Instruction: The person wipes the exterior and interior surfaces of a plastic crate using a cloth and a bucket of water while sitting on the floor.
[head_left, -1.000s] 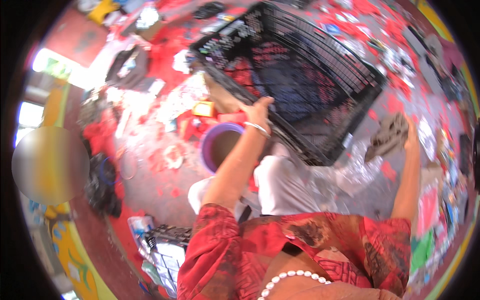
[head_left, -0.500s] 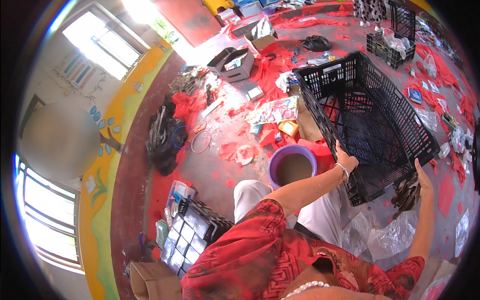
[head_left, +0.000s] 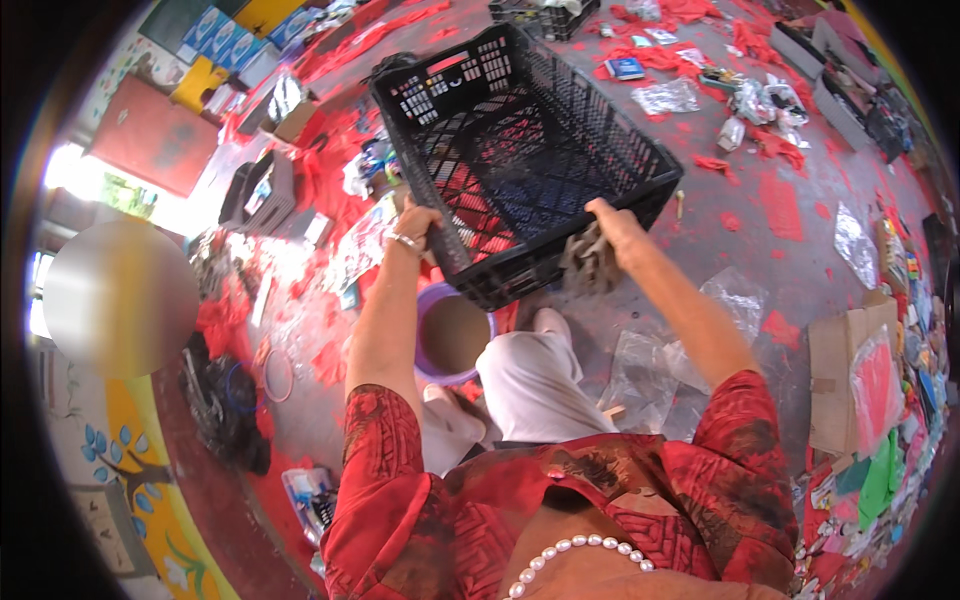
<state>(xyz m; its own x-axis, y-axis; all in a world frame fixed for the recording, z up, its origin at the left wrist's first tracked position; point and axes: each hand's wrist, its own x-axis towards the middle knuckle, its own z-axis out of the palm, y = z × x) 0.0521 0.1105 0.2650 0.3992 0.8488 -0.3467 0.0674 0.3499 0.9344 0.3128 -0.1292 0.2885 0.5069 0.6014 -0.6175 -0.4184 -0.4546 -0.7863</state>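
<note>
The floor point(head_left: 800, 260) is lying littered with red scraps, foil wrappers and flattened cardboard all around the person. A big black plastic crate point(head_left: 520, 150) is being held up off that floor, tilted so its open top is facing the camera, and it is looking empty inside. The left hand point(head_left: 415, 225) is clenching the crate's near left rim, a bracelet showing at the wrist. The right hand point(head_left: 615, 225) is gripping the near right rim and is also pinching a crumpled grey rag point(head_left: 588, 262) against it. Just below the crate, a purple bucket point(head_left: 450, 335) is standing beside the person's knees. The crate is hanging from one edge only, so it could be swinging down and knocking the bucket over; the rag between palm and plastic is weakening that grip, and a slip there seems likely.
</note>
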